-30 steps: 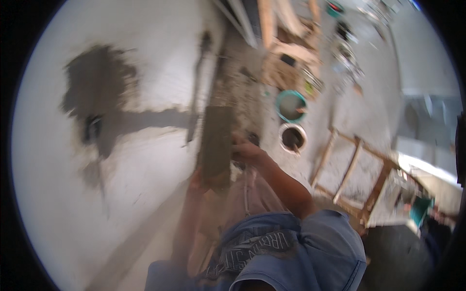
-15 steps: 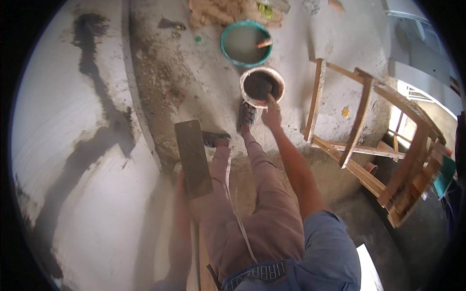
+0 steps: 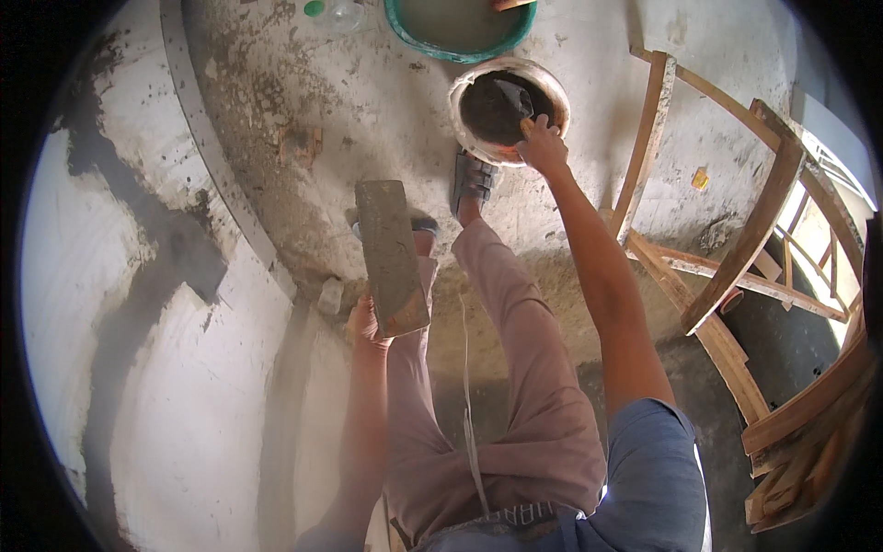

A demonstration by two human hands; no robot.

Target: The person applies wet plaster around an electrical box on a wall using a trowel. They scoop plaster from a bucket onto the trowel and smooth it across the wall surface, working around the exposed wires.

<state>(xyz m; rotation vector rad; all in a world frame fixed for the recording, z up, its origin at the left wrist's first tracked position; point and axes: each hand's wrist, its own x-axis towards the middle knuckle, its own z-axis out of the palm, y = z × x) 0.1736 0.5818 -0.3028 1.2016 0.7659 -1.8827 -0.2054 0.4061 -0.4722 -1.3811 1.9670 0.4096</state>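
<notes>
I have the right hand (image 3: 544,147) grasping the trowel (image 3: 526,127) at the bucket (image 3: 474,147) rim's near edge, blade pointing away, tip hard to make out; left hand (image 3: 365,320) gripping the board's (image 3: 390,248) near end, long axis running away, underside hidden.

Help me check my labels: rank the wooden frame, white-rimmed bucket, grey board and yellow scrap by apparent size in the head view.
1. Wooden frame, largest.
2. White-rimmed bucket and grey board: too alike to rank, and the board seems nearer the camera.
3. Yellow scrap, smallest.
</notes>
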